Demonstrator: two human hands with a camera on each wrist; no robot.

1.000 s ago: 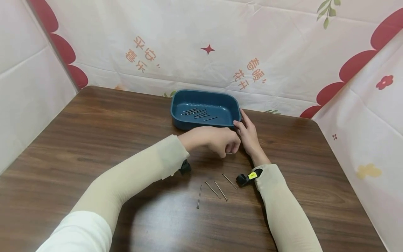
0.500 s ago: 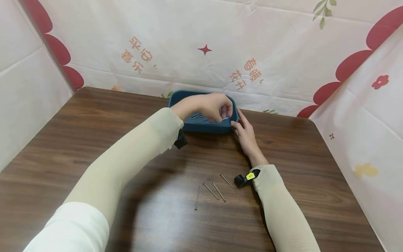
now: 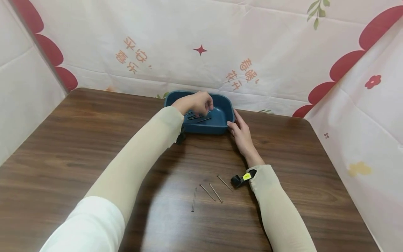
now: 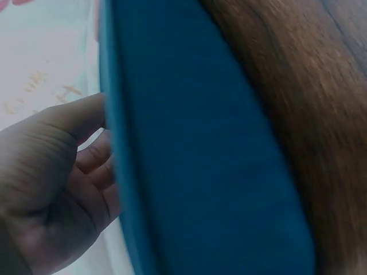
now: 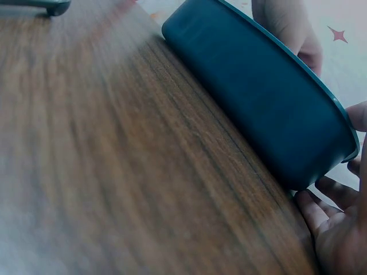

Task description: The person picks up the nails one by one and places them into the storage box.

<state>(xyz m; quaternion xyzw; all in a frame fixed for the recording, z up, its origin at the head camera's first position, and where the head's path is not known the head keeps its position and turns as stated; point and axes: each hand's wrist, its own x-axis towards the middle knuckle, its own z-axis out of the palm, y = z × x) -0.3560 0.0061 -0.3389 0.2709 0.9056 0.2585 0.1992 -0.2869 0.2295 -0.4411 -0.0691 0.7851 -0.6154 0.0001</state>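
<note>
A blue plastic tray (image 3: 206, 130) stands at the back of the table, with several dark nails (image 3: 204, 119) lying in its left half. My left hand (image 3: 199, 102) is over the tray's inside, fingers bent and pinching a nail whose light end shows by the fingertips. In the left wrist view the tray's wall (image 4: 200, 143) hides those fingertips. At the tray's right end, my right hand (image 3: 243, 138) holds the corner. Its thumb is at the rim and the other fingers (image 5: 312, 212) lie low against the outside. Several nails (image 3: 193, 199) are spread on the table before me.
The brown wooden table (image 3: 94, 140) ends at a printed cloth (image 3: 170, 45) close behind the tray. A black wrist camera (image 3: 237, 181) on the right sleeve sits near the loose nails.
My left hand has moved from in front of the tray up over its right part, then left over the nails inside. The right hand has stayed at the tray's corner.
</note>
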